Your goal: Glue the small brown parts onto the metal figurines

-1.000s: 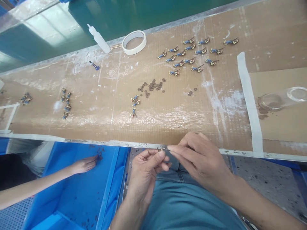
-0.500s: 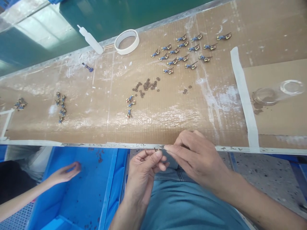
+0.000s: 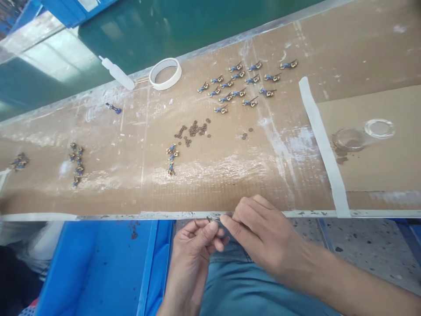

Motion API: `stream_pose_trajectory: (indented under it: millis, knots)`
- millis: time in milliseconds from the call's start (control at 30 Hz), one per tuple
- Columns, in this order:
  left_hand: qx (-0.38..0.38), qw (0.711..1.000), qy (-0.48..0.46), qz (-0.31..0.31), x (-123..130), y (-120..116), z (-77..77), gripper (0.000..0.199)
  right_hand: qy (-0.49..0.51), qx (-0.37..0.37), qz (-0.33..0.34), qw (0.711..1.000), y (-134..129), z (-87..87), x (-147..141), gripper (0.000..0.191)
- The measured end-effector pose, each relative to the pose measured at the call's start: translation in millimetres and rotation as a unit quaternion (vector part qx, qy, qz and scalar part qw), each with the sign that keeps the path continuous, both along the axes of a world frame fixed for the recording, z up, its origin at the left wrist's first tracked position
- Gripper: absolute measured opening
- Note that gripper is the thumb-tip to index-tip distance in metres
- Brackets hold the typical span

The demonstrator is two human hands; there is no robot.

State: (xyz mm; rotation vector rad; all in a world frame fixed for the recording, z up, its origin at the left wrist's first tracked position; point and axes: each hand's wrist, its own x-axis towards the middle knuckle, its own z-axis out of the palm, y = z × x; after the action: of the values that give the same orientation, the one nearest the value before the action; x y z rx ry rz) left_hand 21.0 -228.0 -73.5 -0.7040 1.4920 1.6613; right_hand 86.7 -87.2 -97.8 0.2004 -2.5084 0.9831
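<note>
My left hand (image 3: 197, 245) is closed, thumb and forefinger pinching a tiny dark-and-pale piece (image 3: 212, 219) that looks like a figurine; most of it is covered by the fingers. At its right end are the closed fingertips of my right hand (image 3: 263, 237); what they hold, if anything, is hidden. Both hands are just off the table's near edge, above my lap. Past them on the cardboard lie small blue-and-yellow figurines (image 3: 171, 168) and a heap of brown washer-like discs (image 3: 194, 129). More figurines (image 3: 239, 93) with long thin dark parts lie spread out farther back.
A roll of masking tape (image 3: 177, 78) and a white squeeze bottle (image 3: 118, 75) lie along the back edge. Clear round dishes (image 3: 379, 128) stand at right beyond a tape strip (image 3: 320, 136). Two other figurine groups (image 3: 79, 169) lie left. A blue bin (image 3: 108, 272) is below the table.
The view has shifted, so the table sits lower in the picture. Another person's arm over the blue bin has gone out of view. My hands keep the same pinch close together.
</note>
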Motion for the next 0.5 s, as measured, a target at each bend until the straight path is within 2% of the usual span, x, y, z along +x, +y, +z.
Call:
stream_pose_trajectory:
  millis: [167,367,500]
  knots:
    - [-0.012,1.0,-0.003,0.003,-1,2,0.5,0.026,-0.01,-0.007,0.002,1.0,2,-0.6,-2,0.025]
    - [-0.011,1.0,-0.006,-0.002,-1,3,1.2,0.025,-0.049,-0.073,-0.044,0.995,12,0.5,-2,0.024]
    - [0.006,1.0,-0.008,-0.004,-1,0,-0.3,0.022,-0.039,-0.064,-0.033,0.997,11,0.8,-4,0.018]
